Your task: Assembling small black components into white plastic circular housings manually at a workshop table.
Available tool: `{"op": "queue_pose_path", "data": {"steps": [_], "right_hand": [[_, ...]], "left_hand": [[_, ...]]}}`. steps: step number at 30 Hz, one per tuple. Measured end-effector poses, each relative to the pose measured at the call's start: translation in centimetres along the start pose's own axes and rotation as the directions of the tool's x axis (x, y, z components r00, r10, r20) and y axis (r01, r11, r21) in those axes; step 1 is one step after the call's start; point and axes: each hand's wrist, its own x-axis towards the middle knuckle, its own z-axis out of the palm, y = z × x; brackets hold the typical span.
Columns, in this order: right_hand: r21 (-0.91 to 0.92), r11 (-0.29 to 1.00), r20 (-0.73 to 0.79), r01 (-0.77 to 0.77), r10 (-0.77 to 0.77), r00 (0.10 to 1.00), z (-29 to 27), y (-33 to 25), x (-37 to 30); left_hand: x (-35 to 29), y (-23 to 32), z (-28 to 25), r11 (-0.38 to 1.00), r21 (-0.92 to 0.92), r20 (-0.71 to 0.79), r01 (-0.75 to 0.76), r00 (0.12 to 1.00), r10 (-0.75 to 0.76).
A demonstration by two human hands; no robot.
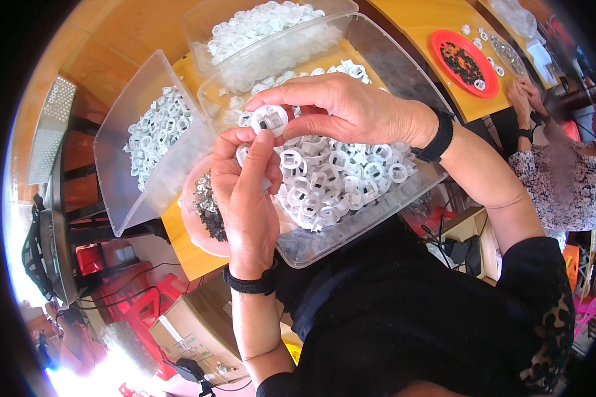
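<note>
A small round white plastic part (270,119) with a square dark-and-grey middle is held up between both my hands. My right hand (354,109) reaches in from the right and pinches its edge between thumb and fingers. From below, my left hand (245,182) presses its thumb and forefinger against the same part. Another white piece seems tucked in the left fingers, mostly hidden. Beneath the hands, a heap of similar white ring-shaped parts (341,172) fills a clear plastic bin (297,259). Beside my left hand sits a pink bowl (193,228) of small dark metal pieces (208,205).
Two more clear bins of white parts stand around: one at left (109,169), one at the back (197,33). On the right, a red plate (437,43) of dark bits lies near another person's hands (523,96). A cardboard box (192,331) and red stool (139,301) are below left.
</note>
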Motion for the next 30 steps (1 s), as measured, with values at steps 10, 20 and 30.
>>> {"op": "queue_pose_path", "data": {"steps": [10,20,30], "right_hand": [[0.031,0.999,0.010,0.009,-0.009,1.000,-0.1,0.1,0.0],[-0.034,0.997,-0.051,0.066,-0.068,0.996,0.7,0.7,0.0],[-0.179,0.966,0.155,-0.188,0.217,0.964,5.3,3.3,-3.3]], "left_hand": [[0.1,-0.2,0.1,1.000,-0.003,0.014,0.009,1.000,-0.009],[0.9,0.1,-0.1,0.997,-0.037,0.047,0.064,0.997,-0.062],[0.9,-0.3,-0.6,0.965,-0.260,0.010,0.027,1.000,-0.026]]}}
